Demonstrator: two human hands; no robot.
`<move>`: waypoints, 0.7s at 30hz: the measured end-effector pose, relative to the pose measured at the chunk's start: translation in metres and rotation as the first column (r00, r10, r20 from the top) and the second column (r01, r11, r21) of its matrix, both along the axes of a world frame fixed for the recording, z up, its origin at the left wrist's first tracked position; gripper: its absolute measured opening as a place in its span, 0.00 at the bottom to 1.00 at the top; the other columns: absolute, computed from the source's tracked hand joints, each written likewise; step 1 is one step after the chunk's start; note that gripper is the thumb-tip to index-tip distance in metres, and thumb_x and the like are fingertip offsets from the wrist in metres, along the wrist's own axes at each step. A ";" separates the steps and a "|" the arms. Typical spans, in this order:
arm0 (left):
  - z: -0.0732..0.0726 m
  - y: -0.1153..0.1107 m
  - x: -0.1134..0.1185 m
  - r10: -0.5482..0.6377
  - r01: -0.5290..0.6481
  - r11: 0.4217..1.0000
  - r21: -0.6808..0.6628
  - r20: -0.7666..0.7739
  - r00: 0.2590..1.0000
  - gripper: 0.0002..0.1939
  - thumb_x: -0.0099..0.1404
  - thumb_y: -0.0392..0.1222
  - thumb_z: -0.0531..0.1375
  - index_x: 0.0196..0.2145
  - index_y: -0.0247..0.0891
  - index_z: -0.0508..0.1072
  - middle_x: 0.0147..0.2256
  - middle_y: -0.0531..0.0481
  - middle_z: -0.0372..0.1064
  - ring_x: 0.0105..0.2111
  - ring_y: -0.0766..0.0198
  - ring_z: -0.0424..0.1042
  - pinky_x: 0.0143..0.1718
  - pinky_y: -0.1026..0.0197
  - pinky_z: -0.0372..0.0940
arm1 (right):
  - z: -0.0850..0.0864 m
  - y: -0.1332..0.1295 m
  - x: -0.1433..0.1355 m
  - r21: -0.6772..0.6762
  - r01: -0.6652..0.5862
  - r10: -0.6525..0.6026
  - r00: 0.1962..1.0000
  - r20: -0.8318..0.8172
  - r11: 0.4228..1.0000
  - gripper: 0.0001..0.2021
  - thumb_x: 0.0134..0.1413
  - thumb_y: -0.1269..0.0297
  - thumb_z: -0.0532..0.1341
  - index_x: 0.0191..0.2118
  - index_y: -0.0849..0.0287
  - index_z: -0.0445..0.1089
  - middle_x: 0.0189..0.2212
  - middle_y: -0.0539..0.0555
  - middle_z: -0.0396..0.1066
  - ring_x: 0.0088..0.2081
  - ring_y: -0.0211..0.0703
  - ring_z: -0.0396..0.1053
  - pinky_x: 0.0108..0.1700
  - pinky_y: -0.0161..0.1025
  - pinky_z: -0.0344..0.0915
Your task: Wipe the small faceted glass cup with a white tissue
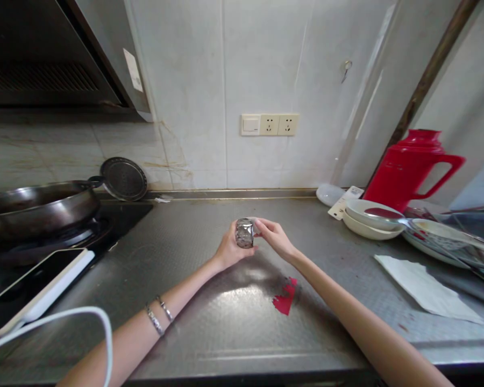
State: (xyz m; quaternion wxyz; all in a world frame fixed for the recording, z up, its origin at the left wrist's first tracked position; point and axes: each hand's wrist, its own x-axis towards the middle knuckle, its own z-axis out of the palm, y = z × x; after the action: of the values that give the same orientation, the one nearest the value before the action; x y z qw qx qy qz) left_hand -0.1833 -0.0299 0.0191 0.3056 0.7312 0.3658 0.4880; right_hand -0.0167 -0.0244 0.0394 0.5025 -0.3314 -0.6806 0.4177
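Note:
A small clear glass with a faceted, shiny side is held just above the metal counter. My left hand wraps round it from the left and below, its fingers closed. From the right, my right hand meets the edge of the glass, thumb and fingers drawn together there in a pinch. The tips of the right fingers are partly hidden behind the glass. Nearer to me, a torn red scrap lies flat on the counter.
On the left stands a steel pan on the black stove, with a phone and its white cable in front. To the right are a red thermos jug, stacked bowls, a plate of utensils and a white paper napkin.

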 end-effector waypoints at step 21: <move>0.001 -0.006 0.008 0.001 -0.001 0.999 -0.032 0.022 1.000 0.32 0.43 0.36 0.67 0.48 0.38 0.63 0.43 0.45 0.69 0.40 0.57 0.70 0.40 0.57 0.65 | 0.002 -0.023 0.000 0.768 -0.087 -0.289 0.895 0.341 0.635 0.23 0.58 0.76 0.47 0.56 0.53 0.64 0.53 0.55 0.68 0.58 0.44 0.63 0.61 0.54 0.59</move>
State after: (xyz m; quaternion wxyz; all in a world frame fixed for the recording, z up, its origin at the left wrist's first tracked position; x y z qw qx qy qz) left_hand -0.1754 -0.0361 0.0198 0.3210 0.7206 0.3706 0.4902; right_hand -0.0163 -0.0475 0.0419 0.4535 -0.2097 -0.8659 -0.0248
